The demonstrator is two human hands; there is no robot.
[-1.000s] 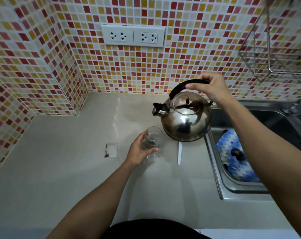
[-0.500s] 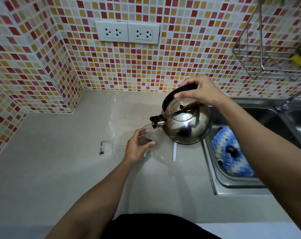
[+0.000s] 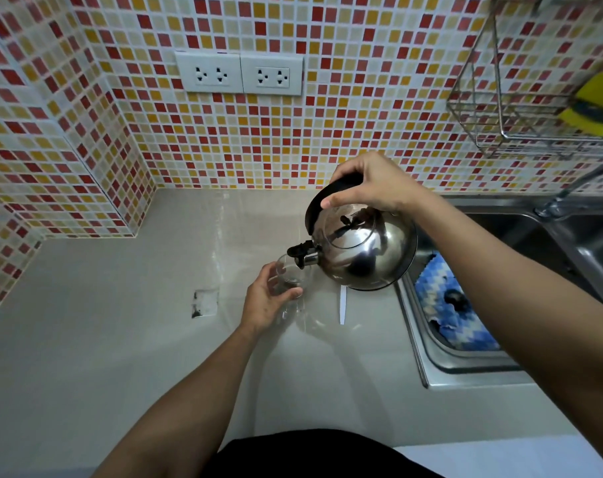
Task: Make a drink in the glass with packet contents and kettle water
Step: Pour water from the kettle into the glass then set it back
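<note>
A clear glass (image 3: pixel 290 278) stands on the pale counter (image 3: pixel 120 339), with my left hand (image 3: pixel 265 300) wrapped around its left side. My right hand (image 3: pixel 372 182) grips the black handle of a shiny steel kettle (image 3: pixel 362 250), held in the air and tilted left. Its black-capped spout (image 3: pixel 302 254) hangs right over the glass's rim. I cannot tell whether water is flowing. A torn-open packet (image 3: pixel 205 302) lies flat on the counter left of the glass. A thin white strip (image 3: pixel 342 305) lies right of the glass, under the kettle.
A steel sink (image 3: pixel 465 360) sits to the right with a blue-and-white cloth (image 3: pixel 445 305) in it and a tap (image 3: pixel 569 191) behind. A wire rack (image 3: pixel 521 108) with a yellow sponge (image 3: pixel 591 105) hangs on the tiled wall. Two sockets (image 3: pixel 239 73) are above the counter.
The kettle has moved left and down and tipped further, bringing its spout from beside the glass to right over the rim. My left hand has stayed on the glass.
</note>
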